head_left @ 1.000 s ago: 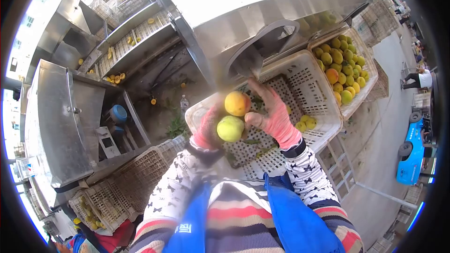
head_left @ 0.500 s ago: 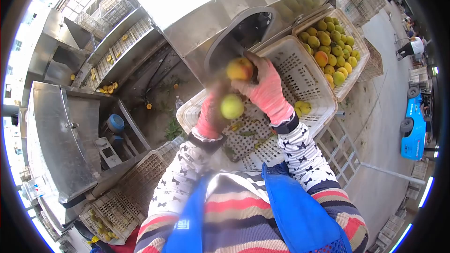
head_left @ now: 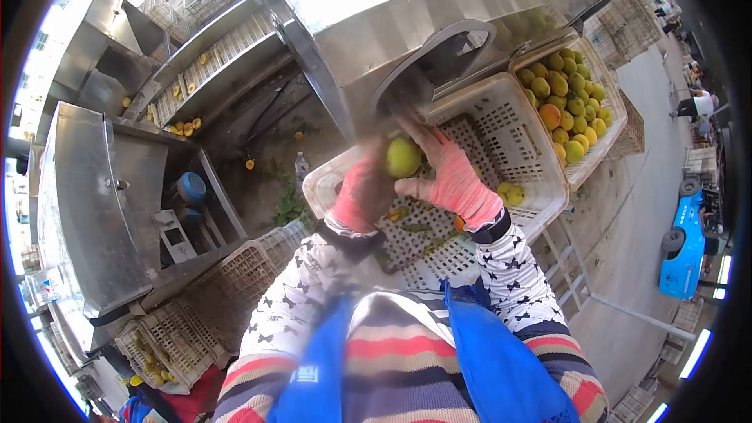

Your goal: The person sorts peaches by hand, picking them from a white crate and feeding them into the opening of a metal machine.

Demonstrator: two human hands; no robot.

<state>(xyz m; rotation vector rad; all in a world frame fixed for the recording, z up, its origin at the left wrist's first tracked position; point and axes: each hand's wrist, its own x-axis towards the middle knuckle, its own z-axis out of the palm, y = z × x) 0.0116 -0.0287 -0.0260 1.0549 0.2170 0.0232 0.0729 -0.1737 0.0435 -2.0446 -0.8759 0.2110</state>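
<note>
A green fruit (head_left: 403, 157) is held in my left hand (head_left: 363, 192), which is blurred by motion and wears a pink glove. Close to its other side is my right hand (head_left: 454, 180), also gloved in pink, with thumb and fingers apart and nothing seen in them. Both hands are over a white perforated crate (head_left: 537, 188), below a metal chute opening (head_left: 472, 37). A few yellow-green fruits (head_left: 511, 193) lie in the crate at the right, and part of an orange fruit (head_left: 460, 223) shows beside my right wrist.
A second crate (head_left: 577, 178) full of green and orange fruits stands at the right. Metal machinery (head_left: 129, 196) and stacked crates (head_left: 235, 274) are on the left. A plastic bottle (head_left: 301, 165) stands behind the crate. Far right are a blue vehicle (head_left: 683, 247) and a person (head_left: 695, 104).
The orange-yellow fruit that was in my right hand is out of sight, and that hand has opened. The green fruit in my left hand has moved up and slightly right. The view has shifted.
</note>
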